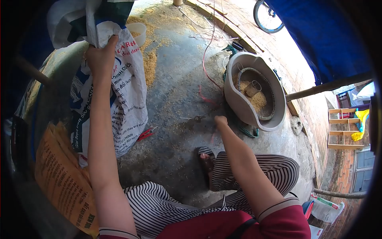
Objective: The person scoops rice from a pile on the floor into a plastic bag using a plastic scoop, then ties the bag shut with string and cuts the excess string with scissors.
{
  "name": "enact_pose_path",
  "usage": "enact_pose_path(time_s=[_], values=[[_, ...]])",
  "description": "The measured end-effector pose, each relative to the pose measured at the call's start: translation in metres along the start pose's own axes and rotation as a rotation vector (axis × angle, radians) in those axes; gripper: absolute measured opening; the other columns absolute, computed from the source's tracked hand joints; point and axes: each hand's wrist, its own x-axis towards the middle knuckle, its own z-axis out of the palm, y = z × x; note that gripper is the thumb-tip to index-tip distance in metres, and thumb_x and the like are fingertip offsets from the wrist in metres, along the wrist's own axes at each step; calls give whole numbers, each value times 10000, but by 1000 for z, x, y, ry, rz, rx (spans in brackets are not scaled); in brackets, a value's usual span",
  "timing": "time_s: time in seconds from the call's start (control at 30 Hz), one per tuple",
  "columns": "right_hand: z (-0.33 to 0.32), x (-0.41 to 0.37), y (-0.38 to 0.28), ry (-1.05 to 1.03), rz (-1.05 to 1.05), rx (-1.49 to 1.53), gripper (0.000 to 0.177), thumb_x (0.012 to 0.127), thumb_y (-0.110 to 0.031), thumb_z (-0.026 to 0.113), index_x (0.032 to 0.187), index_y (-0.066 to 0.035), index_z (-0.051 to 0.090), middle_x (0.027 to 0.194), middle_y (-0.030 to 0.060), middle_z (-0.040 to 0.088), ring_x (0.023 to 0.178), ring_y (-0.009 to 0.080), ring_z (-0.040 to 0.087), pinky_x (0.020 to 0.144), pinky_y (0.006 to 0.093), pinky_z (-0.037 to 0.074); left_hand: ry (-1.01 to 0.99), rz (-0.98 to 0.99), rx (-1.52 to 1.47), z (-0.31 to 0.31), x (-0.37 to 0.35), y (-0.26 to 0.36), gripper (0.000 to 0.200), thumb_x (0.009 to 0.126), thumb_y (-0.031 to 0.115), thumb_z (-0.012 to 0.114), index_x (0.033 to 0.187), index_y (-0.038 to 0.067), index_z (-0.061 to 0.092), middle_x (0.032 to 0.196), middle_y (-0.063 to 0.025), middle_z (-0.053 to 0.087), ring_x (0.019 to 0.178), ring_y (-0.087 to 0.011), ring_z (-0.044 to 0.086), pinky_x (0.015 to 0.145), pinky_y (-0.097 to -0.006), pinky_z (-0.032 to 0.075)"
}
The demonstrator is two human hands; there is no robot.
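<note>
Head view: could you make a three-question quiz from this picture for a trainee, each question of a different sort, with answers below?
1. Which of the person's hands grips the white sack?

2. True or false: the clear cup sits inside the grey tub.

3. What is the main colour of the lower-left sack?
A) blue
B) orange
C) green

Key:
1. The left hand.
2. True.
3. B.
</note>
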Motion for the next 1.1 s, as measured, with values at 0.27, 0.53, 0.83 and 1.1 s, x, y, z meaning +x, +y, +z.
enact_pose_path(time_s=[0.27,0.53,0.83,1.1], values=[[-54,-98,-200,-394,-467,703,156,772,-95,575,866,-11,669,765,66,612,662,141,578,590,261,496,18,-17,-183,-11,8,-5,468,675,259,724,973,-81,601,932,-166,639,844,-223,621,747,-288,456],[-139,-262,-318,-579,-1169,568,238,784,2,522,987,19,645,927,124,642,777,170,612,689,282,529,86,-141,-204,-53,17,11,543,659,282,751,1041,-62,576,991,-140,620,862,-195,603,750,-275,449],[-223,-367,-334,-439,-1772,505,236,772,-49,562,985,-22,661,929,106,659,809,168,629,778,279,515,214,-230,-584,-144,42,-1,483,665,106,752,1087,-24,555,1031,-80,595,890,-173,583,720,-301,478],[-199,-385,-318,-330,-1846,670,170,795,-115,611,934,-44,676,836,97,673,711,138,622,669,279,495,100,-502,-902,-286,43,-140,390,801,289,617,1109,57,551,1023,-127,609,934,-257,601,804,-388,506]])
